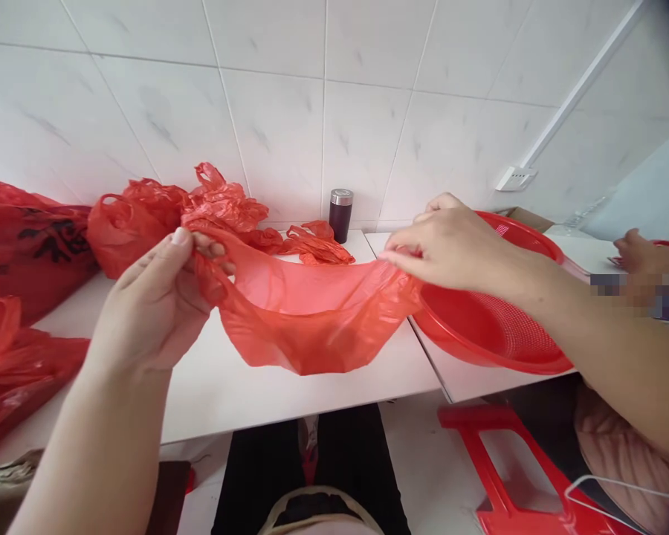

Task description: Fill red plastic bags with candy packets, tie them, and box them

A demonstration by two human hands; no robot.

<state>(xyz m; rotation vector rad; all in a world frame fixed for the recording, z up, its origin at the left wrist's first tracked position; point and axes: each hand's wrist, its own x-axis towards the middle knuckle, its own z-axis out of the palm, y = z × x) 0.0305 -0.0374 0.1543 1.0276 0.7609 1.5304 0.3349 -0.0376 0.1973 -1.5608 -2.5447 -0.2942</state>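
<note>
A thin red plastic bag [312, 327] hangs stretched between my two hands above the white table, its mouth sagging in a wide curve. My left hand [159, 297] pinches one gathered side of it between thumb and fingers. The opposite side is gripped by my right hand [440, 241], seen from its back, in front of a red plastic basket [479, 334]. Behind the held bag lie more crumpled red plastic bags [223, 200]. What is inside the held bag, if anything, I cannot make out.
A dark tumbler [341, 215] with a metal lid stands by the tiled wall. Large red bags [27, 253] fill the left side. A red stool [496, 446] is below the table [245, 401]. At far right, another person's hand [647, 256] shows.
</note>
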